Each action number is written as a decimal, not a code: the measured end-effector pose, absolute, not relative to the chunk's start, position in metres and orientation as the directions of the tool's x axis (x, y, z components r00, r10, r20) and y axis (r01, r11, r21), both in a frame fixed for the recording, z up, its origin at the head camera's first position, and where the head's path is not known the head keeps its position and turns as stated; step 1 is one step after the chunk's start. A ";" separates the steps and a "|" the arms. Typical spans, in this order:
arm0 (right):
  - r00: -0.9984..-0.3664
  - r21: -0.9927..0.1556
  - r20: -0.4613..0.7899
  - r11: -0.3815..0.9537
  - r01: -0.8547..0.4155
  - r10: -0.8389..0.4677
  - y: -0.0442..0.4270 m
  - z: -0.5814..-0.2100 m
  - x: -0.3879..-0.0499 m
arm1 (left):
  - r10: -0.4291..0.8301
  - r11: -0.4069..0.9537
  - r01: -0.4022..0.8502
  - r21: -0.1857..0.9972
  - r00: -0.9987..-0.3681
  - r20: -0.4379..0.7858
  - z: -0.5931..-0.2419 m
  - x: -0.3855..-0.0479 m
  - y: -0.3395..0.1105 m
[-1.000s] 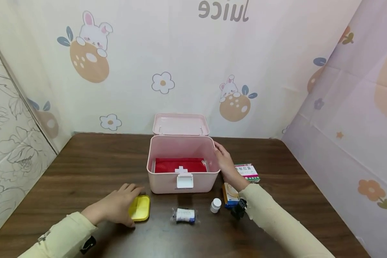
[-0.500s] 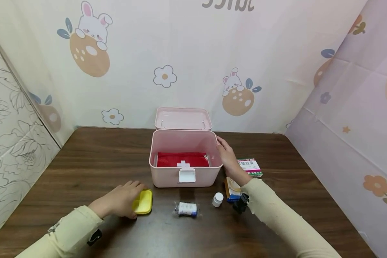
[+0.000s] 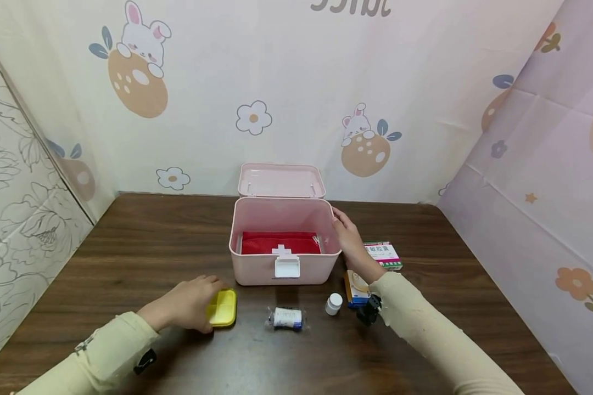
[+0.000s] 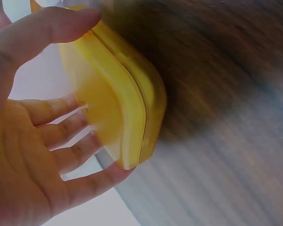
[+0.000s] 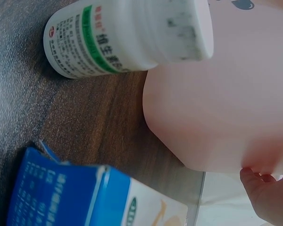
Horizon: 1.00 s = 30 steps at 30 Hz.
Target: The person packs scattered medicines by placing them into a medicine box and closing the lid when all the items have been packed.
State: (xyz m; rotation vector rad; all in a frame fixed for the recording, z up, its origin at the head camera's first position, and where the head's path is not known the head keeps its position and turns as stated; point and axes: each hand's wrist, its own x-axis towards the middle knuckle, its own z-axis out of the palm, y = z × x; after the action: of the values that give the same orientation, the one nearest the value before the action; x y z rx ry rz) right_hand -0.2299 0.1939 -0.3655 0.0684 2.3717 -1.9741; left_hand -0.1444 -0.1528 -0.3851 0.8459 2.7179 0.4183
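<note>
The case (image 3: 224,309) is yellow, the box (image 3: 254,270) pink, the table (image 3: 173,241) brown-grained.

We see the pink box (image 3: 254,271) open, its lid (image 3: 281,181) tilted back behind it and a red pouch (image 3: 262,243) inside. In front of the box and to its left, the left hand (image 3: 190,304) grips a yellow case (image 3: 225,307); the right hand (image 3: 352,242) touches the box's right side. Before the box we find a wrapped roll (image 3: 287,318) and a white bottle (image 3: 333,304); to its right, an orange-and-blue carton (image 3: 357,288) and a white-and-green carton (image 3: 384,255), both partly hidden.
</note>
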 end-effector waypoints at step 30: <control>-0.999 -0.985 -0.044 0.167 0.038 -0.029 0.196 -0.366 -0.231 | 0.745 0.630 0.744 0.224 -0.660 0.098 -0.278 -0.125 -0.132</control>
State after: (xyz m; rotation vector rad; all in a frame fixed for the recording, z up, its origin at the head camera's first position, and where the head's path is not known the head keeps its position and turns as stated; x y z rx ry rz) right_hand -0.2306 0.1959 -0.3664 0.0092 2.3596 -1.9940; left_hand -0.1254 -0.1321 -0.2782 1.2931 2.8325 0.3869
